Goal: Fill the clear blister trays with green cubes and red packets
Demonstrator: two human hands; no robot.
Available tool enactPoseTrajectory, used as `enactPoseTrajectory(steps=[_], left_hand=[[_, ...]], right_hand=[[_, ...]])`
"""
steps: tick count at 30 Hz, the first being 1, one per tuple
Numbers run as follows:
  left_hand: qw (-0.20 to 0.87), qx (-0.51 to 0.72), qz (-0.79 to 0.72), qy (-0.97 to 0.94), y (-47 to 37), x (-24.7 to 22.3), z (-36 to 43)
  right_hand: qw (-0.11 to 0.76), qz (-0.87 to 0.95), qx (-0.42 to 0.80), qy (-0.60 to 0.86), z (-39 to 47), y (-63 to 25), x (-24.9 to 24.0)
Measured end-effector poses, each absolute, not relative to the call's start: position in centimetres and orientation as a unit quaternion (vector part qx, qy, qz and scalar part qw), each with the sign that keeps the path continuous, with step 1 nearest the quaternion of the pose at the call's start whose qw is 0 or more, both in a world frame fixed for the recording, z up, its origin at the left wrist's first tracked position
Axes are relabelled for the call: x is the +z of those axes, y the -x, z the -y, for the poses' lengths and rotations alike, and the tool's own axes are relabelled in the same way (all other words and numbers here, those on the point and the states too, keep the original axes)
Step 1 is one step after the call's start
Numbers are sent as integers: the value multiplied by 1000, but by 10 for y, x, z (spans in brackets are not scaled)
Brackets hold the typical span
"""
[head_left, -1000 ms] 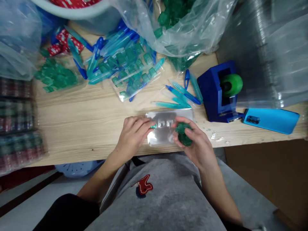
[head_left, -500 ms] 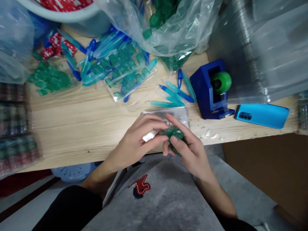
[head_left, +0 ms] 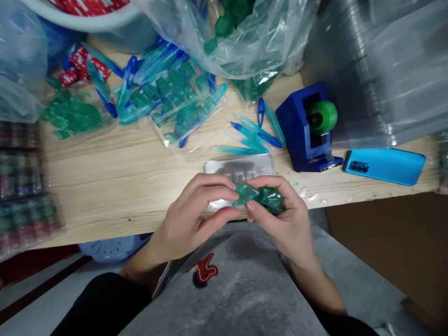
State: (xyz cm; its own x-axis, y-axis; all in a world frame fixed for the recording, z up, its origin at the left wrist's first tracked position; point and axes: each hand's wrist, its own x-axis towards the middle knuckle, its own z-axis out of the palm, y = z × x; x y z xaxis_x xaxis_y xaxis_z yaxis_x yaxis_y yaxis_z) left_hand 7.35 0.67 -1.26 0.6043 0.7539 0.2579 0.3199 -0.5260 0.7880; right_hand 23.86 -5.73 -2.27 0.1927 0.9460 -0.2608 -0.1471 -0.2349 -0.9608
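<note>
My right hand [head_left: 289, 217] is curled around a few dark green translucent plastic pieces [head_left: 271, 199], with its thumb and index finger pressed on a lighter one. That lighter green translucent piece [head_left: 246, 193] spans the gap between my hands. The fingertips of my left hand [head_left: 194, 217] meet its left end, index finger above and thumb below. Just beyond my fingers, a clear plastic blister tray [head_left: 224, 165] with moulded pockets lies on the table, partly hidden by both hands. The exact shape of the pieces inside my right palm is covered.
A blue tape dispenser [head_left: 297, 126] and a blue phone [head_left: 385, 165] are at right. Teal and blue pens [head_left: 259, 133] lie behind the tray. A filled tray [head_left: 189, 105], green pieces [head_left: 72, 114] and a clear bag [head_left: 259, 51] stand farther back. Packed bottles [head_left: 30, 224] line the left.
My hands have drawn slightly apart, and the green pieces now show more openly between them. My right hand has turned, gathering the darker pieces in its palm. More of the tray's back edge is visible.
</note>
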Motion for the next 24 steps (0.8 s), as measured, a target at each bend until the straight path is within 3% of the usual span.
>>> enactPoseTrajectory(steps=[8, 17, 24], left_hand=[[253, 270, -311, -875, -78, -9, -2], [273, 249, -337, -866, -77, -9, -5], [149, 256, -346, -890, -85, -12, -6]], right_hand=[[530, 333, 503, 596, 58, -237, -20], [519, 399, 460, 600, 57, -235, -22], [502, 475, 371, 621, 59, -230, -21]])
